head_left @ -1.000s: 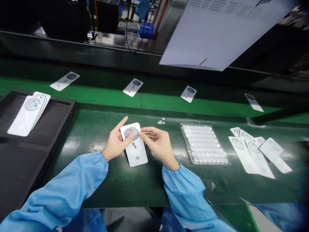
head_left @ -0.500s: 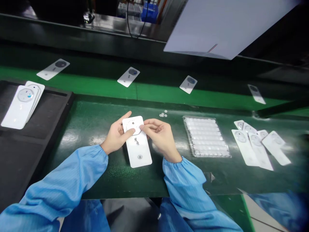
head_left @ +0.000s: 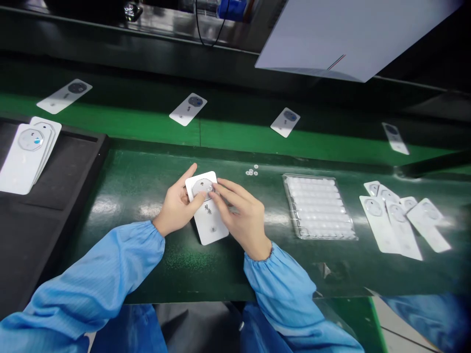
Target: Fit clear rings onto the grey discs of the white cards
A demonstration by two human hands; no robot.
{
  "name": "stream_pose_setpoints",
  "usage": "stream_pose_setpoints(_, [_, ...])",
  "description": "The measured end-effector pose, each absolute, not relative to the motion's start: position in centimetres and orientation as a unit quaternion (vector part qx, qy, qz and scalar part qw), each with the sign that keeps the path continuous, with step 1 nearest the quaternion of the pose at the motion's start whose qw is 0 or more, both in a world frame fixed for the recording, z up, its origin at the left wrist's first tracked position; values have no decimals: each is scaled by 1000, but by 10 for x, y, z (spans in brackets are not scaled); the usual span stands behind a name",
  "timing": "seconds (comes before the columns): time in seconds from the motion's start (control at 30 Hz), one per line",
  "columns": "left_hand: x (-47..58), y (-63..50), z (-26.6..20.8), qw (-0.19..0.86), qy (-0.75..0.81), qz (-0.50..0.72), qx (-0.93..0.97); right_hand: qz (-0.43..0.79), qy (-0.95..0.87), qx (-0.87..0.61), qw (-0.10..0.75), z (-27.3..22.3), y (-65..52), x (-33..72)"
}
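Observation:
A white panel with rounded corners, like a phone back cover, is in front of me, bearing dark printed characters and a grey octagon near its top. My left hand is closed on its left side, thumb lying over the face by the octagon. My right hand pinches with thumb and forefinger at the octagon's right edge; whatever small thing is between the fingertips is too tiny to make out. Just beyond the hands lie several small whitish discs on the green bench.
A clear plastic tray with white rows stands at the right, beside a fanned pile of similar panels. More panels are stacked on a black tray at left. Single panels lie along the green strip behind. A white board hangs overhead.
My right fingertips have shifted from the panel's upper right edge onto the octagon and the hand is more extended. The octagon looks greyer. The whole view has shifted slightly.

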State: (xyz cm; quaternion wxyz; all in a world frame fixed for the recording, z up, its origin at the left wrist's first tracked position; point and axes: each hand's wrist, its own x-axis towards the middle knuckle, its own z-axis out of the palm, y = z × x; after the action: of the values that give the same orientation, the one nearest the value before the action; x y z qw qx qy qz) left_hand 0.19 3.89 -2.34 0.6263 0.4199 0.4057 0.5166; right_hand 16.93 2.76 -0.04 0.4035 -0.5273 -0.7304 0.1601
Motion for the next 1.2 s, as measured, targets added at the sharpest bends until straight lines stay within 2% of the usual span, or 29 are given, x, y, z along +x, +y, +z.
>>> stream_pose_setpoints(0.13, [6, 35, -27, 606, 412, 526, 431, 107, -752, -521, 390, -8, 24, 164])
stream_pose_setpoints(0.33, [7, 30, -34, 578, 403, 525, 476, 118, -737, -518, 418, -5, 24, 159])
stream_pose_setpoints(0.53, [5, 29, -39, 555, 414, 517, 502, 214, -696, -528, 436, -2, 29, 160])
stream_pose_setpoints(0.9, [7, 30, -24, 608, 374, 524, 465, 435, -587, -519, 444, 11, 40, 174])
stream_pose_setpoints(0.97, [7, 30, -22, 613, 366, 526, 462, 404, -602, -527, 442, 10, 39, 174])
stream_pose_setpoints(1.1, [7, 31, -24, 612, 369, 524, 463, 267, -667, -538, 441, 7, 35, 171])
stream_pose_setpoints(1.2, [6, 30, -26, 611, 370, 519, 469, 231, -692, -529, 434, 5, 33, 170])
